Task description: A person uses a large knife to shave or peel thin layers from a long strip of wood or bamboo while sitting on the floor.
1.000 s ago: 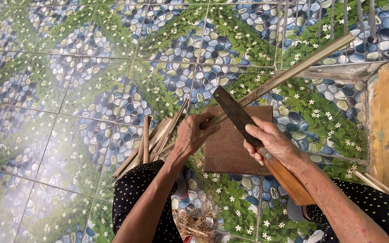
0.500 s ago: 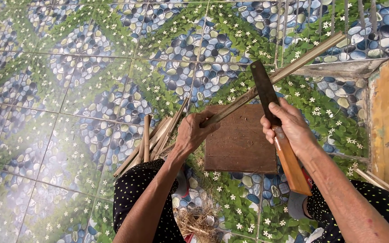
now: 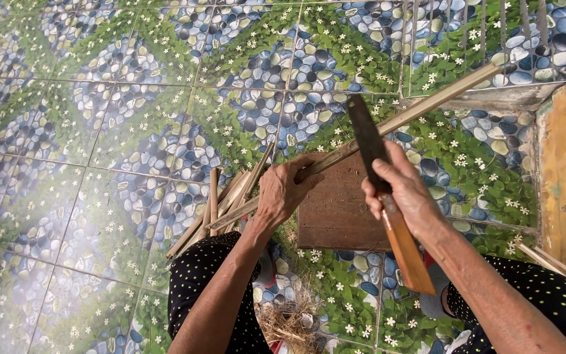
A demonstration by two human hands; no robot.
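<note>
Where the floor (image 3: 99, 131) showed pebble-and-flower tiles, a wooden board (image 3: 335, 210) lay; left hand (image 3: 283, 193) fingers clamped a bamboo strip (image 3: 420, 108), right hand (image 3: 404, 193) fingers gripped a cleaver (image 3: 368, 141).

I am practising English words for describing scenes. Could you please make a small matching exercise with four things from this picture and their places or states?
Things:
1. long bamboo stick
2. knife
3. wooden board
4. bundle of sticks

States:
A. flat on the tiled floor, under the stick
B. held in the right hand
C. gripped by the left hand
D. lying beside the left wrist

Pairs: 1-C, 2-B, 3-A, 4-D
</note>
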